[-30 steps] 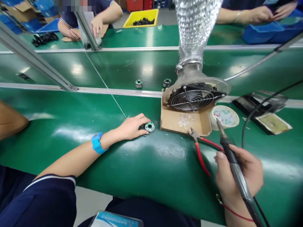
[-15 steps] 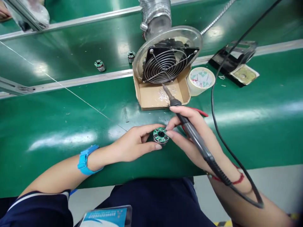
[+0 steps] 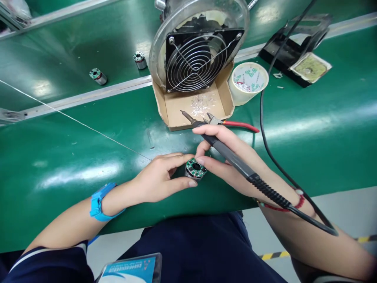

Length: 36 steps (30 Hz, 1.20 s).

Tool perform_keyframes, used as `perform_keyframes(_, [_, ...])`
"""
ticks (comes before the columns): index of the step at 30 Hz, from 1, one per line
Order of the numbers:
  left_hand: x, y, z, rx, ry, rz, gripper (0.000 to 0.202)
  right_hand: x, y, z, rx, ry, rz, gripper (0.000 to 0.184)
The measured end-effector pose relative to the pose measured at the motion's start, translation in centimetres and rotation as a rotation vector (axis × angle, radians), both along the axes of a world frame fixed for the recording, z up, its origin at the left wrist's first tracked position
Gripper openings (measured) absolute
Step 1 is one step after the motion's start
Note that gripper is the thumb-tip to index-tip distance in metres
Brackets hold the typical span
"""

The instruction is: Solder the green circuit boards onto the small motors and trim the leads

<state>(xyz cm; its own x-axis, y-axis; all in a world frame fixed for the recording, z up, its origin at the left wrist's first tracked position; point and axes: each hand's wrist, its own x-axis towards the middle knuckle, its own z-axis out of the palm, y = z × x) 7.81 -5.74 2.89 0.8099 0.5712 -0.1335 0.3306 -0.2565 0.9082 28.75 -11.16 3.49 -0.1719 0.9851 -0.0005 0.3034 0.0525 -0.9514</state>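
A small round motor (image 3: 195, 169) with a green ring-shaped circuit board on top stands on the green bench in front of me. My left hand (image 3: 165, 179) grips its left side between thumb and forefinger. In my right hand (image 3: 232, 163) rests a soldering iron (image 3: 232, 157), its bare tip pointing up and left, clear of the motor. Thumb and a fingertip of that same hand touch the board's right edge. Behind the iron lie cutting pliers (image 3: 235, 124) with red handles, partly hidden by my fingers.
A fume extractor fan (image 3: 196, 70) stands over a cardboard tray (image 3: 176, 114) holding metal clippings. Right of it are a tape roll (image 3: 249, 84) and an iron stand (image 3: 282, 67) with a sponge (image 3: 310, 67). Two more motors (image 3: 98, 76) sit behind. Solder wire (image 3: 88, 125) stretches from the left.
The view has shifted, so the bench things sit differently in the frame. The iron's tip now points further left, and more of the pliers shows. Both hands stay at the motor.
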Motion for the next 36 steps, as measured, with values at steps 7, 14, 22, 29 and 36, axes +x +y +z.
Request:
perform_keyframes(7, [-0.2,0.0,-0.2,-0.015,-0.029,0.006,0.031,-0.7,0.0,-0.4,0.091,-0.008,-0.007,0.037])
perform_keyframes(14, [-0.6,-0.1,-0.5,-0.016,-0.015,0.014,0.043,-1.3,-0.3,-0.3,0.187,-0.020,-0.068,0.035])
perform_keyframes(22, [-0.5,0.1,-0.9,0.022,-0.066,-0.014,0.034,-0.9,-0.2,-0.9,0.283,-0.098,-0.008,0.033])
perform_keyframes(29, [0.0,0.3,-1.0,0.196,0.037,0.050,0.034,-2.1,-1.4,-2.5,0.320,-0.225,-0.210,0.058])
perform_keyframes(36, [-2.7,5.7,0.6,0.142,0.090,0.280,0.022,-2.4,-0.8,-3.9,0.372,-0.658,-0.047,0.046])
